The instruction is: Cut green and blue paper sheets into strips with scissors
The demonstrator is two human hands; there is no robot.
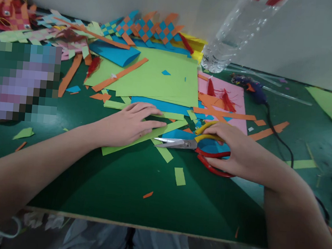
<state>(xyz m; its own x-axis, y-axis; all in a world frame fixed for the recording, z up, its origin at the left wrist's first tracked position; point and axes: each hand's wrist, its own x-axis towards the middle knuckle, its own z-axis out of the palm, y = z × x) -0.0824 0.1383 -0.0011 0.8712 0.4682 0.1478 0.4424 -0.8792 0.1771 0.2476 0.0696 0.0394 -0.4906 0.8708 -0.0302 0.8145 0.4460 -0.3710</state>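
Note:
My left hand (134, 123) lies palm down, fingers stretched out, over light green paper strips (114, 150). One strip slants out from beneath it toward the upper right. My right hand (235, 146) grips scissors (208, 171) with yellow and red handles. Their blades are slightly apart and point left, the tips just short of my left fingers. A short green strip (165, 152) lies under the tips, and blue paper (177, 133) is behind the blades. Closer to me sits a small green paper piece (180, 176).
Green sheets (164, 79) cover the table's middle, with woven paper fish (167, 29) behind. A clear plastic bottle (230, 37) stands against the wall. At right is a dark blue glue gun (254, 91) with its cord. Orange strips (223, 114) and scraps lie about; a blurred-out item (18, 84) is left.

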